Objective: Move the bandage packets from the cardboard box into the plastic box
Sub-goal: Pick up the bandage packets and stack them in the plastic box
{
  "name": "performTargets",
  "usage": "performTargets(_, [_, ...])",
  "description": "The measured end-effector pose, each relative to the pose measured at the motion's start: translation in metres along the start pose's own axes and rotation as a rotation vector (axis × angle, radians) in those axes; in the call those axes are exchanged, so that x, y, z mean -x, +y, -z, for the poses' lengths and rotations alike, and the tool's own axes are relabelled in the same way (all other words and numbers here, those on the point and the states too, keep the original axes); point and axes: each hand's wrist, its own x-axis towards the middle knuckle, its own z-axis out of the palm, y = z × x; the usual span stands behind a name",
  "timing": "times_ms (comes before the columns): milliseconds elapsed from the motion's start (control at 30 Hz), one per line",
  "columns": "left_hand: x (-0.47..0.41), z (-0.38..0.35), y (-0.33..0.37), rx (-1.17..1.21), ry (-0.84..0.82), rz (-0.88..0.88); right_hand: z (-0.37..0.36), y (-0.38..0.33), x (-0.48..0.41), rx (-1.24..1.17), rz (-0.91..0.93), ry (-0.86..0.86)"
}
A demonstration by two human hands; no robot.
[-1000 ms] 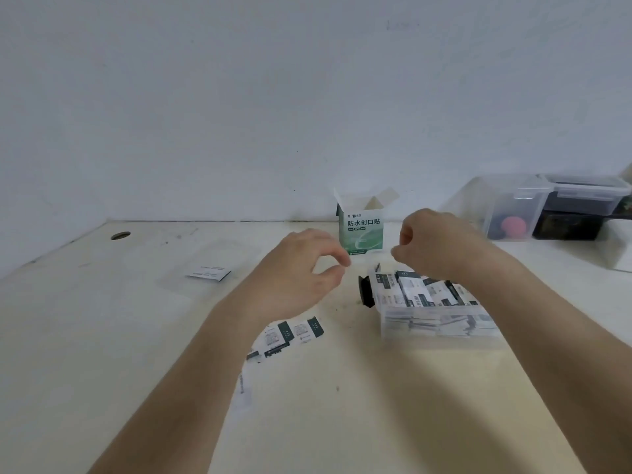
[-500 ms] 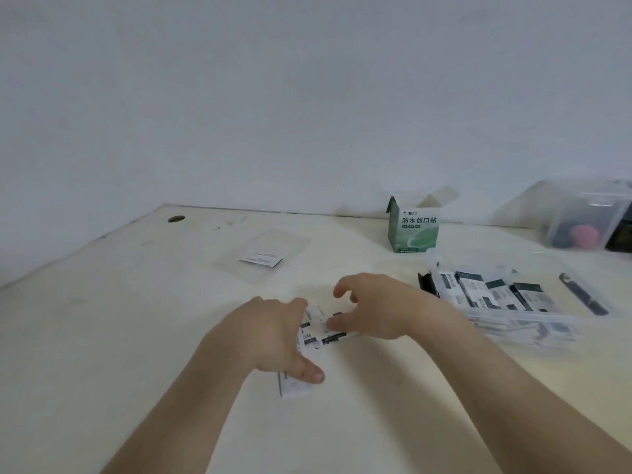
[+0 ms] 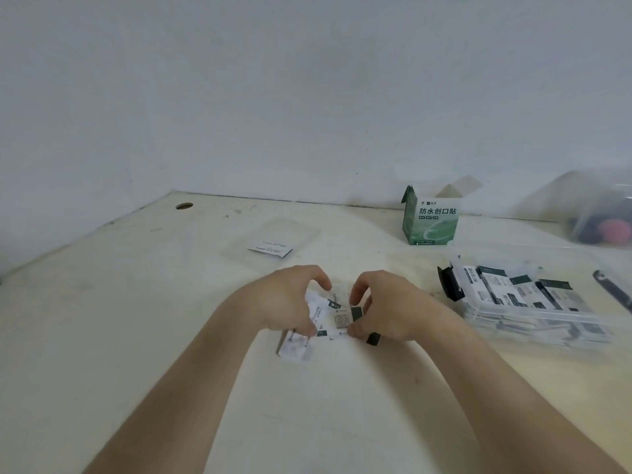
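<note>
Here the left grip (image 3: 290, 304) and right grip (image 3: 388, 307) both curl around a loose pile of bandage packets (image 3: 337, 319) on the table (image 3: 171, 336), pinching it from opposite sides.

right: plastic box (image 3: 533, 304) blocks | far: cardboard box (image 3: 430, 222) upright | left table (image 3: 119, 319): open, seemingly bar flat lid (image 3: 280, 236)

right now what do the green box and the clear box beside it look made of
Green box: likely thin cardboard, matte print; folded flaps stand open, brownish inside.
Clear box: seemingly rigid transparent plastic, glossy; packets show through its wall.
</note>
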Motion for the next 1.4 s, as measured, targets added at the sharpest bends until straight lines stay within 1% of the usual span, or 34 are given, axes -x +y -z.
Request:
performTargets(167, [-0.017,0.003,-0.004,0.2,-0.01,-0.018,0.0,0.007,-0.003,-0.091,0.032,-0.021])
performTargets(333, [-0.019,0.002,-0.011,0.53,0.034,-0.098,0.004,0.016,-0.001,-0.286,0.048,0.068])
performTargets(433, [-0.015,0.005,-0.012,0.829,0.111,-0.14,0.005,0.017,0.001,-0.417,0.046,0.112])
performTargets(567, [-0.014,0.011,-0.014,1.165,0.318,-0.152,0.003,0.015,0.001,-0.755,-0.036,0.154])
performTargets(667, [-0.013,0.012,-0.012,1.341,0.41,-0.151,0.004,0.011,0.003,-1.009,-0.069,0.073])
performTargets(733, [-0.011,0.011,-0.005,1.446,0.393,-0.196,0.003,0.009,0.004,-1.126,-0.048,-0.016])
performTargets(800, [-0.009,0.007,0.001,1.497,0.373,-0.236,0.001,0.004,0.007,-1.205,-0.02,-0.113])
performTargets(867, [-0.01,0.003,0.005,1.48,0.417,-0.255,-0.001,-0.001,0.01,-1.285,0.028,-0.22])
performTargets(900, [-0.01,0.002,0.008,1.467,0.48,-0.271,-0.001,-0.003,0.01,-1.31,0.044,-0.259])
performTargets(933, [-0.008,0.002,0.01,1.43,0.592,-0.304,-0.002,-0.003,0.01,-1.328,0.044,-0.283])
performTargets(1000, [-0.001,0.003,0.016,1.26,0.855,-0.444,-0.004,-0.003,0.008,-1.381,0.006,-0.303])
performTargets(1033, [0.004,0.003,0.019,1.135,0.903,-0.531,-0.005,-0.003,0.007,-1.414,-0.015,-0.301])
performTargets(1067, [0.009,0.001,0.022,1.002,0.858,-0.61,-0.005,-0.003,0.005,-1.46,-0.032,-0.296])
performTargets(1100, [0.011,-0.002,0.025,0.854,0.738,-0.664,-0.004,-0.002,0.004,-1.522,-0.036,-0.288])
performTargets(1167, [0.01,-0.012,0.025,0.524,0.506,-0.68,-0.001,0.002,0.003,-1.648,-0.027,-0.268])
performTargets(1200, [0.007,-0.015,0.023,0.402,0.454,-0.665,0.0,0.004,0.002,-1.689,-0.02,-0.255])
performTargets(1267, [0.002,-0.016,0.019,0.308,0.42,-0.646,0.003,0.007,0.002,-1.713,-0.012,-0.21])
performTargets(1400, [0.0,-0.013,0.013,0.315,0.332,-0.646,0.002,0.006,0.005,-1.565,-0.012,-0.016])
